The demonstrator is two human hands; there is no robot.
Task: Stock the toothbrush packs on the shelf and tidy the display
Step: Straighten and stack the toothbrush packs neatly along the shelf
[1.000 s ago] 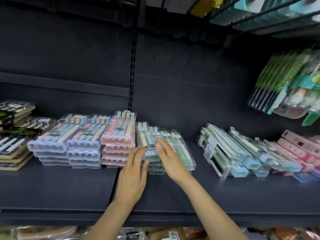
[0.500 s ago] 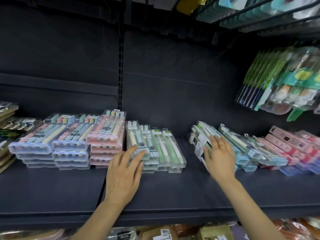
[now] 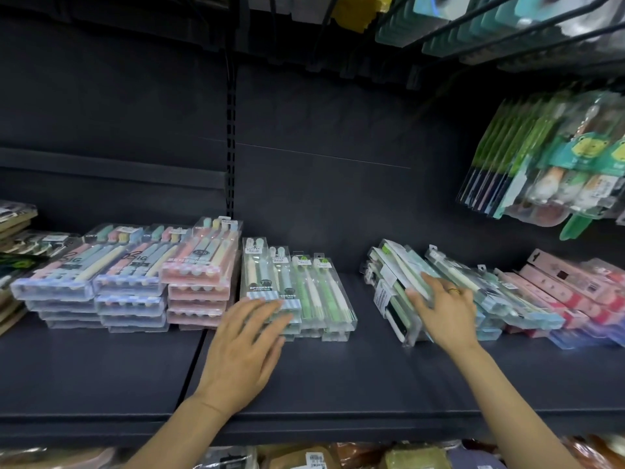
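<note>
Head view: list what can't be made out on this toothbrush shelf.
- Leaning packs: the right hand covers their near ends; whether it grips or only presses them is unclear.
- Green-and-white stack: the left hand hides its front corner.
- Pack lettering: too small and blurred to read.
- Pink packs: cut off by the right edge.
- Lower shelf goods: cut off by the bottom edge.

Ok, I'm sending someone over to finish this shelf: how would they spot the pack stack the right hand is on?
On the dark shelf, look right of the bare gap in the middle. The first stack there, green-and-white toothbrush packs, sits under the right hand. Unlike the flat stacks on the left, it leans askew with white labels facing the gap.
</note>
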